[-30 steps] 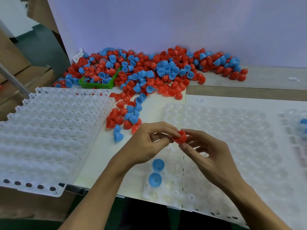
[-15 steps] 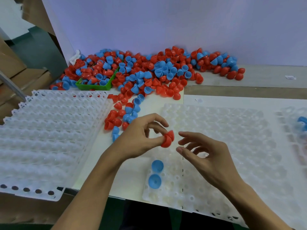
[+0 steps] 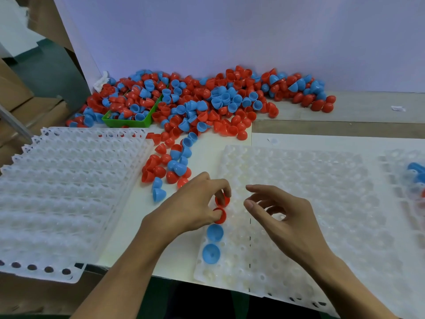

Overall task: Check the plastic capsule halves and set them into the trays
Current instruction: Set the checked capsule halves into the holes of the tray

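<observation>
My left hand [image 3: 195,204] holds two red capsule halves [image 3: 222,208] at its fingertips, low over the left column of the white dimpled tray [image 3: 310,203]. One red half sits under the thumb, the other under the forefinger. Just below them two blue halves [image 3: 212,244] sit in the same column, open side up. My right hand [image 3: 282,217] hovers over the tray to the right, fingers loosely spread, holding nothing.
A big heap of red and blue capsule halves [image 3: 207,104] lies at the back, spilling toward the tray, around a green bin [image 3: 128,122]. A stack of white trays [image 3: 64,192] stands at left. Another tray with some halves [image 3: 414,178] is at far right.
The red halves went from between both hands into my left hand alone, which lowered them onto the tray's left column. My right hand let go and drew back to the right.
</observation>
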